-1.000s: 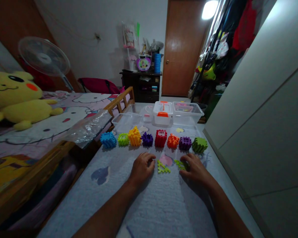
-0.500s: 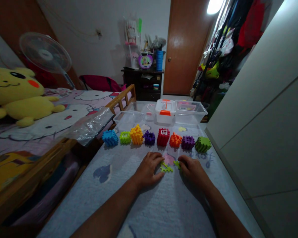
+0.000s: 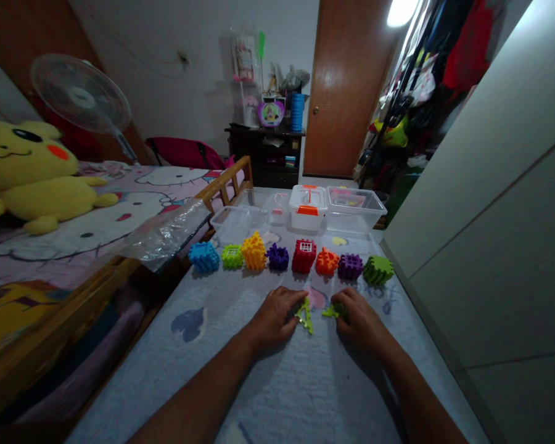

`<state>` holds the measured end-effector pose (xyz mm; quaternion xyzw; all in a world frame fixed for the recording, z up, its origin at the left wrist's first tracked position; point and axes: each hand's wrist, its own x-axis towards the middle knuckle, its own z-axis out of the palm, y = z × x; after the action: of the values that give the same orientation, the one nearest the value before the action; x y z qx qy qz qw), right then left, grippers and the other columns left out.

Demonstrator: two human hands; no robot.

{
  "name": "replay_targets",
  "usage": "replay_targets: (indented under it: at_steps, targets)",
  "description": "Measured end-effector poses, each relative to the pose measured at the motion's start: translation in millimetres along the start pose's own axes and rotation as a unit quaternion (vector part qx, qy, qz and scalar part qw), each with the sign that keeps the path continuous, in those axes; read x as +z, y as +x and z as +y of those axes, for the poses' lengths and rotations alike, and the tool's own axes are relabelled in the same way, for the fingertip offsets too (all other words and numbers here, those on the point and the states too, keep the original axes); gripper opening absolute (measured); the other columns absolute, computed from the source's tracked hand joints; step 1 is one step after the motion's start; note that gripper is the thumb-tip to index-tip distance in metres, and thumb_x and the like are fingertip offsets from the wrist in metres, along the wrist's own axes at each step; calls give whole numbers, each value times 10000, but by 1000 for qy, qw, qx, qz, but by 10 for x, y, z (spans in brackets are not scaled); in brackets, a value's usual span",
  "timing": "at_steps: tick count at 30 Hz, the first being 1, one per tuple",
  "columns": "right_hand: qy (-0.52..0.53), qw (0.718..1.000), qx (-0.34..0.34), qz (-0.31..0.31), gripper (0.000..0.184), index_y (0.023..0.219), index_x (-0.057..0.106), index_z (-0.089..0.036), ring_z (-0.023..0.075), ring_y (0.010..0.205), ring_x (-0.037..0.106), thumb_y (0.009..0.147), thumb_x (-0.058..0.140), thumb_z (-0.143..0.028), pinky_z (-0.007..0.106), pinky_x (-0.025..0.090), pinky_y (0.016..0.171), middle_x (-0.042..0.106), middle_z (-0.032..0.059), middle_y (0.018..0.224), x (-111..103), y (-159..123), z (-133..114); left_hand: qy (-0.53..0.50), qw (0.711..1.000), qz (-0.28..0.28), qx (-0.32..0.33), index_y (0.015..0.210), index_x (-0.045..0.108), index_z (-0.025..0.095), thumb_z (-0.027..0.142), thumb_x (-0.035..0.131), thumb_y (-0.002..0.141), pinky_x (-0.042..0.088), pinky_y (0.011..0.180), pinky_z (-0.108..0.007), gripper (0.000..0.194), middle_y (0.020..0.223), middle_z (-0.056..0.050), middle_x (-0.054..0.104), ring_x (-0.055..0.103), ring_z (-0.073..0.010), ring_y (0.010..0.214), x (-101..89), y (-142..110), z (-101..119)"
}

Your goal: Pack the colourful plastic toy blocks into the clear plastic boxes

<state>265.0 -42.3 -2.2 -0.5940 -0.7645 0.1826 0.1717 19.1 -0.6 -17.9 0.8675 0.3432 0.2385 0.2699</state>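
Observation:
My left hand (image 3: 275,317) pinches a flat lime-green puzzle piece (image 3: 306,315) and tilts it up on its edge off the cloth. My right hand (image 3: 357,316) closes on a second lime-green piece (image 3: 330,312) beside it. Both hands rest on the pale patterned table cloth (image 3: 240,345). Just beyond them stands a row of several assembled toothed cubes, from a blue cube (image 3: 204,256) at the left, past a red cube (image 3: 304,255) in the middle, to a green cube (image 3: 378,269) at the right.
Clear plastic boxes (image 3: 356,209) and a small white case with an orange latch (image 3: 308,209) sit behind the row. A crumpled clear bag (image 3: 166,234) lies at the table's left edge by a bed with a yellow plush toy (image 3: 32,176). A pale wardrobe wall (image 3: 490,203) bounds the right.
My left hand moved right onto the flat green piece and tipped it up on edge. My right hand shifted slightly left and gathered the other green piece.

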Motion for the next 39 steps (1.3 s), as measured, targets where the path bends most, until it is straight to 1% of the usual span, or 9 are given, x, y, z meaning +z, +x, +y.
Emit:
replay_targets:
  at_steps: [3,5,9,12,20,27,31,35,39]
  targets:
    - [-11,999,-41,-10,518,1105,639,-178,248,1071,508,676,440,35,393,415,938,619,101,1126,14,18,-30,-8,1000,-9,-3,1380,533,183,24,555,746,434,968,-420,653,1150,-106,672,565,-245,1059,14,-5,-25]
    - [-16,999,-50,-5,588,1178,620,-178,257,1119,483,665,435,43,412,396,964,606,107,1201,16,19,-43,-19,1000,1,3,1371,543,185,0,532,738,436,966,-409,660,1143,-105,673,567,-239,1059,21,-6,-33]
    - [-41,998,-28,30,464,1139,625,-160,265,1060,489,707,510,-38,408,403,942,585,122,1143,28,-6,-29,-33,999,35,10,1351,549,153,24,545,773,446,977,-410,592,1188,-123,661,564,-241,1082,21,-6,-31]
    - [-64,998,-21,11,400,1055,639,-174,255,977,501,697,519,-42,382,413,880,583,105,1038,57,-25,18,-19,999,43,-4,1275,601,148,56,548,812,462,962,-422,475,1150,-127,680,576,-246,1055,20,-3,-27]
    - [-42,999,-22,8,429,992,648,-190,234,924,519,676,461,32,354,419,837,595,81,958,81,-12,79,-7,998,53,-23,1188,660,155,125,509,924,489,890,-393,305,1056,-113,721,604,-230,960,32,16,-12]
    - [88,988,-86,92,424,1094,614,-188,246,1059,522,743,478,6,414,434,962,594,88,1066,149,76,-271,2,997,70,-28,1131,668,169,36,540,837,470,922,-387,347,1068,-94,698,582,-231,1005,45,37,-7]
    - [103,982,-127,99,375,1084,633,-192,243,1075,510,799,492,7,413,430,975,612,97,1110,299,147,-469,-26,997,66,-16,1149,657,172,3,514,778,460,949,-396,432,1092,-90,676,574,-230,1039,10,27,15]
    - [83,985,-132,75,358,1080,647,-204,242,1056,517,832,494,3,421,434,961,645,87,1093,393,195,-497,-39,997,59,-15,1179,650,179,-6,509,710,445,990,-417,524,1143,-90,648,551,-238,1088,-27,7,36]
    - [78,985,-128,80,376,1152,631,-204,247,1085,515,850,506,-18,432,427,975,641,98,1154,401,188,-441,-17,999,41,-10,1111,688,173,-1,514,743,457,962,-396,442,1088,-85,661,557,-230,1043,-33,1,10]
